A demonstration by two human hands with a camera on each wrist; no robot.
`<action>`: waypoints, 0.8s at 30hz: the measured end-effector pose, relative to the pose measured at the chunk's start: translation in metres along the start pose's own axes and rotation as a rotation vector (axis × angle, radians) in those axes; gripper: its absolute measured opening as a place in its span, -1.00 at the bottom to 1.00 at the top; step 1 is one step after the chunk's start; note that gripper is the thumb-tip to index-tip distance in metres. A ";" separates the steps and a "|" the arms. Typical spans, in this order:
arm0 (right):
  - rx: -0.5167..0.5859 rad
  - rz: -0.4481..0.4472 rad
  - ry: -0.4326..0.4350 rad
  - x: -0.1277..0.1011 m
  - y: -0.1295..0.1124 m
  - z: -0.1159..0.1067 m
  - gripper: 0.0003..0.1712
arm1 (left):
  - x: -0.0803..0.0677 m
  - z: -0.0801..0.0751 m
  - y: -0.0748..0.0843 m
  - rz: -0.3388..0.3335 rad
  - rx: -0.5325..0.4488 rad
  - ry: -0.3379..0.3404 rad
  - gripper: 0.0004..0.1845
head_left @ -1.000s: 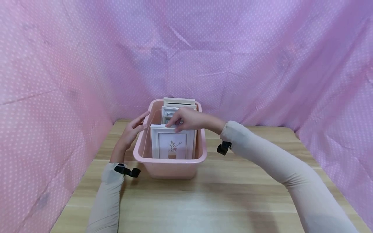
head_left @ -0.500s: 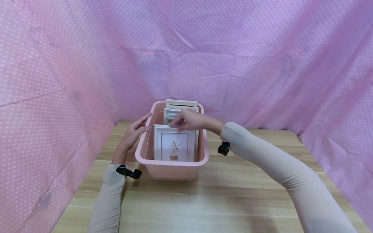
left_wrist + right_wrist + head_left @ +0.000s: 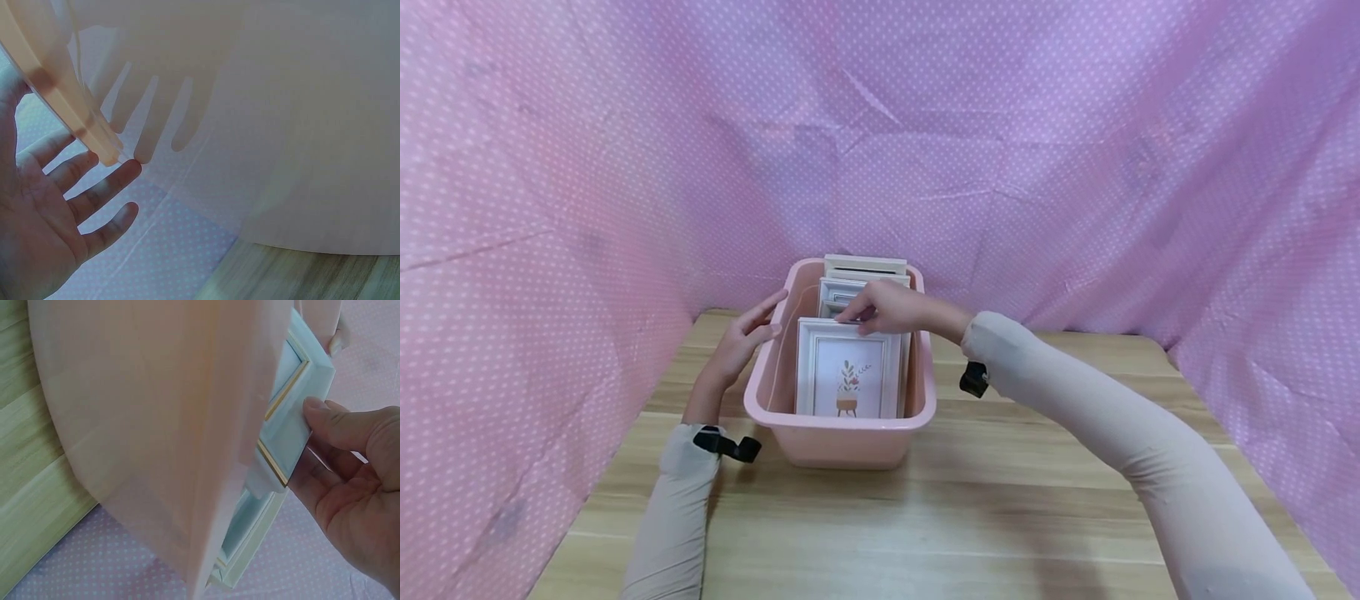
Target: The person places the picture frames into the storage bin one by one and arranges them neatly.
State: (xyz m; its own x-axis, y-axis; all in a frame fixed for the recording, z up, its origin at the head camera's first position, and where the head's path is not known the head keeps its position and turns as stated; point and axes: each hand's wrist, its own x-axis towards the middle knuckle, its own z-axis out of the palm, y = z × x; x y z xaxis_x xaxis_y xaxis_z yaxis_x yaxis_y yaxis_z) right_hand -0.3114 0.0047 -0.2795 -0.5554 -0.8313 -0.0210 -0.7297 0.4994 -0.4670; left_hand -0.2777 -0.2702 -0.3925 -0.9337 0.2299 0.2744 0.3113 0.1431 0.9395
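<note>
- Right hand [image 3: 891,307] still pinches the front picture frame's [image 3: 848,368] top edge, now slightly nearer the pink bin's [image 3: 838,437] front wall.
- Left hand [image 3: 747,333] stays open-fingered against the bin's rim.

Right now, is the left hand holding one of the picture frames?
No, the left hand lies open against the pink bin's outer side, gripping nothing.

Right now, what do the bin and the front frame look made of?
The pink bin looks like thin glossy plastic: the left hand shadows through its wall. The front frame looks white-painted wood or plastic, gold-lined inside; unclear which.
</note>
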 end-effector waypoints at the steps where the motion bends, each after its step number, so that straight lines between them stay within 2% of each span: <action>1: -0.001 0.000 0.000 0.000 0.000 0.000 -0.63 | 0.001 0.000 -0.002 0.000 -0.001 0.001 -0.44; 9: 0.011 -0.002 -0.008 0.001 0.003 0.000 -0.62 | 0.003 -0.001 -0.010 0.023 -0.003 0.000 -0.45; 24: -0.066 0.017 -0.008 0.004 0.004 0.003 -0.58 | 0.004 0.000 -0.011 0.023 -0.017 0.000 -0.44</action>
State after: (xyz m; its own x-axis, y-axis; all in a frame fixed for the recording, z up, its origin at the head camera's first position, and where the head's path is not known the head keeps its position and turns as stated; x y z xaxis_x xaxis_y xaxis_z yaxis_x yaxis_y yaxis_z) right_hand -0.3150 0.0028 -0.2837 -0.5647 -0.8246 -0.0353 -0.7455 0.5280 -0.4069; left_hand -0.2850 -0.2712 -0.4012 -0.9263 0.2327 0.2965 0.3301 0.1210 0.9362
